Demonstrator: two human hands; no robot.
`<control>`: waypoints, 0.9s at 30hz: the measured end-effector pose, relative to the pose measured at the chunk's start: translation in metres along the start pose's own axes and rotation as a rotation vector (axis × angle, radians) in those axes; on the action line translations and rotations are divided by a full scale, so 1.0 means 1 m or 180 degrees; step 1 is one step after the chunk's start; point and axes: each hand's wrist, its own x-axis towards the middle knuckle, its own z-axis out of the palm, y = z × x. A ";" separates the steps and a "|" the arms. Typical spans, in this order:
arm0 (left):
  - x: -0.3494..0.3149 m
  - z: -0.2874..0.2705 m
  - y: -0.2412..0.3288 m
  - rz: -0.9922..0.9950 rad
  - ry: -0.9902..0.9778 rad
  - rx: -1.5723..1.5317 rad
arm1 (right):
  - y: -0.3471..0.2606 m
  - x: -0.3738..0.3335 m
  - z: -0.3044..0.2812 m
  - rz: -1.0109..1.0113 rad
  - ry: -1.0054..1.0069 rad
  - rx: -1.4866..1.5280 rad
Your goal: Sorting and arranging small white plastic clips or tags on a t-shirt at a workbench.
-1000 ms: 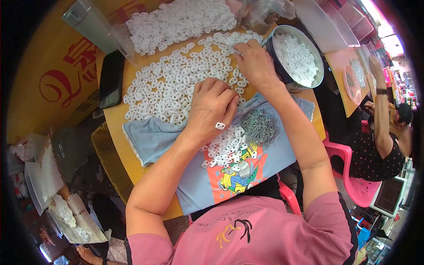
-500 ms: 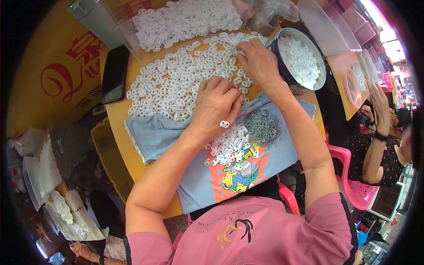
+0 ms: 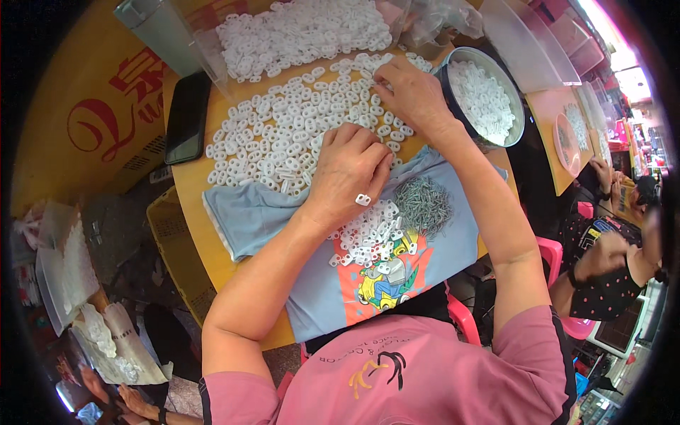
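White oval plastic pieces with two holes (image 3: 283,120) lie spread over the table. My left hand (image 3: 352,164) rests at their near edge, fingers curled and pressed together; what they hold is hidden. A small white two-holed piece (image 3: 363,200) shows at the base of that hand's thumb. Farther right, my right hand (image 3: 414,98) bends its thumb and fingers round white bits among the pieces. On a blue-grey printed cloth (image 3: 304,283), close to my left hand, lie a heap of small white plastic parts (image 3: 368,237) and a pile of grey metal screws (image 3: 423,205).
A round tin (image 3: 520,120) of white parts stands right of my right hand. A clear bin (image 3: 212,64) heaped with white pieces (image 3: 304,35) stands at the back. A black phone (image 3: 188,117) lies at the left. Another person's hand (image 3: 602,255) moves at far right.
My right hand has shifted slightly left among the white pieces, its fingers still bent. My left hand stays nearly in place. At far right, the other person's raised hand has come down.
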 end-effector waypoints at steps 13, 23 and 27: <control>0.000 0.000 0.000 0.0013 0.0003 0.0013 | 0.010 0.031 -0.012 -0.0322 -0.0923 -0.0212; -0.002 0.002 -0.002 0.0035 0.0060 0.0031 | -0.012 -0.018 -0.078 0.0026 -0.0958 0.1437; -0.002 -0.002 -0.003 0.0109 -0.0023 0.0092 | -0.040 -0.065 -0.102 -0.0138 -0.1730 0.2405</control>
